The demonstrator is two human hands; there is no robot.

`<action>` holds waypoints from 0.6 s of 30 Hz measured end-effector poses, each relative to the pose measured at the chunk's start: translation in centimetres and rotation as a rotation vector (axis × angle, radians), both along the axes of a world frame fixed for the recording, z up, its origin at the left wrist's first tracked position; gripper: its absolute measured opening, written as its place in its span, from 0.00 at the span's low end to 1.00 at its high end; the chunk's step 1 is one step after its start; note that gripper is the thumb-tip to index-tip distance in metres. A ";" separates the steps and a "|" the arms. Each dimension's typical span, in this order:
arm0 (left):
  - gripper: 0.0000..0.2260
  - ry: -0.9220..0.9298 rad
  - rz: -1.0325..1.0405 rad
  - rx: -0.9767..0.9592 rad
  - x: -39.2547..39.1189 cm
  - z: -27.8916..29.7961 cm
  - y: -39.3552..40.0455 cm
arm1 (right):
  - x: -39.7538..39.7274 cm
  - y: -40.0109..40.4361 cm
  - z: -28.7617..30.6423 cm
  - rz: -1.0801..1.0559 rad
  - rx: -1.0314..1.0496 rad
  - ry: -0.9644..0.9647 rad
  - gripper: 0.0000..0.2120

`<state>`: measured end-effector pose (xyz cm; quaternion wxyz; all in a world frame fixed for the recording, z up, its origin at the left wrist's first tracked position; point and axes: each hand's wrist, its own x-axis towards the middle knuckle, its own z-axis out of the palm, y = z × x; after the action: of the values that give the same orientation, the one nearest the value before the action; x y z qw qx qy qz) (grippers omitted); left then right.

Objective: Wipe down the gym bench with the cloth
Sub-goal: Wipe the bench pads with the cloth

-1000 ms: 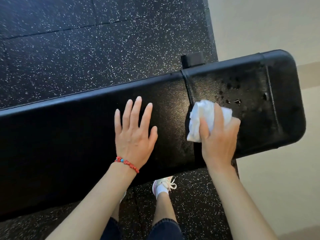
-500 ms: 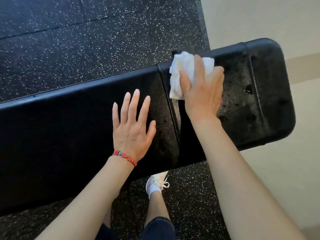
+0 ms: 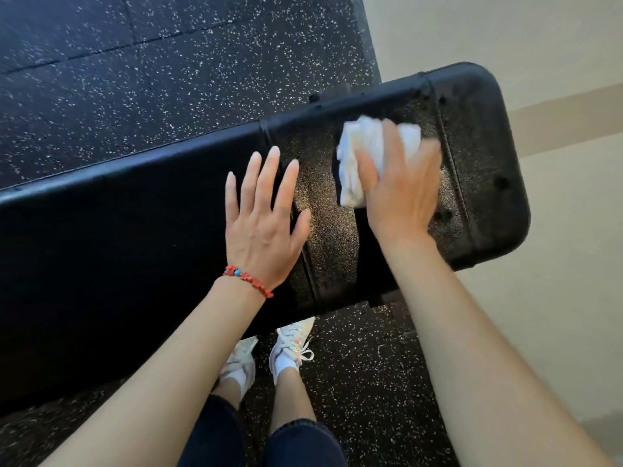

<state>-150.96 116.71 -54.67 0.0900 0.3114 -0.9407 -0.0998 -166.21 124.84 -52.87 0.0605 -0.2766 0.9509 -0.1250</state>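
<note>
Black rubber floor (image 3: 141,96) with white specks, spread under everything. Pale cream floor (image 3: 556,298) on the right side. Black padded gym bench (image 3: 118,237) next, long, lying slanted from the low left up to the right, with a seam across the pad near the right end. Two bare arms coming up from the bottom. Dark pant legs and white sneakers (image 3: 290,345) on the speckled floor, just below the bench edge. Left hand (image 3: 263,227) flat on the bench pad, fingers straight and spread, holding nothing. Right hand (image 3: 401,187) a bit blurry, fingers curled over the white cloth (image 3: 357,156), pressing it down on the bench near the right end. Cloth bunched up, touching the pad, poking out above and to the left of the fingers. Red bead bracelet (image 3: 247,279) on the left wrist.
</note>
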 end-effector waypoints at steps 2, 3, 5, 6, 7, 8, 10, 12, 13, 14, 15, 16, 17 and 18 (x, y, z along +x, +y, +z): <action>0.24 -0.033 0.001 0.012 -0.5 -0.3 0.0 | -1.1 -0.9 -0.3 -0.003 -0.010 0.016 0.27; 0.25 -0.046 0.001 0.010 -0.6 -0.4 0.0 | -0.9 -0.6 -0.5 -0.005 -0.030 0.018 0.27; 0.25 -0.056 -0.005 0.009 -0.5 -0.4 0.1 | 0.6 1.3 -0.7 -0.034 -0.055 0.015 0.27; 0.25 -0.057 -0.007 0.011 -0.4 -0.4 0.1 | 1.7 2.7 -0.7 -0.054 -0.064 0.016 0.26; 0.25 -0.057 -0.007 0.014 -0.4 -0.4 0.1 | 2.9 4.0 -0.6 -0.068 -0.068 0.014 0.26; 0.25 -0.058 -0.006 0.019 -0.4 -0.4 0.1 | 4.0 5.3 -0.5 -0.076 -0.068 0.008 0.25; 0.25 -0.064 -0.002 0.028 -0.4 -0.3 0.1 | 5.6 7.3 -0.4 -0.096 -0.056 -0.011 0.24; 0.25 -0.068 -0.009 0.033 -0.4 -0.2 0.1 | 6.4 8.2 -0.1 -0.127 -0.039 -0.024 0.24; 0.25 -0.070 -0.010 0.039 -0.4 -0.2 0.1 | 6.4 8.1 -0.1 -0.133 -0.032 -0.029 0.25; 0.25 -0.071 -0.012 0.045 -0.5 -0.1 0.1 | 6.0 7.9 0.0 -0.136 -0.028 -0.030 0.25; 0.25 -0.070 -0.015 0.050 -0.5 0.0 0.1 | 5.2 7.4 0.0 -0.144 -0.025 -0.023 0.26; 0.25 -0.069 -0.019 0.051 -0.6 0.1 0.0 | 3.9 6.5 0.1 -0.164 -0.025 -0.013 0.26; 0.25 -0.066 -0.028 0.047 -0.7 0.2 0.0 | 2.3 5.5 0.3 -0.199 -0.025 -0.011 0.25; 0.25 -0.061 -0.043 0.038 -0.9 0.3 -0.1 | 0.6 4.5 0.4 -0.242 -0.018 -0.025 0.25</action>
<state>-151.88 116.61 -54.40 0.0530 0.2955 -0.9475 -0.1100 -165.63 129.36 -52.52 0.0542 -0.1586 0.9754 -0.1434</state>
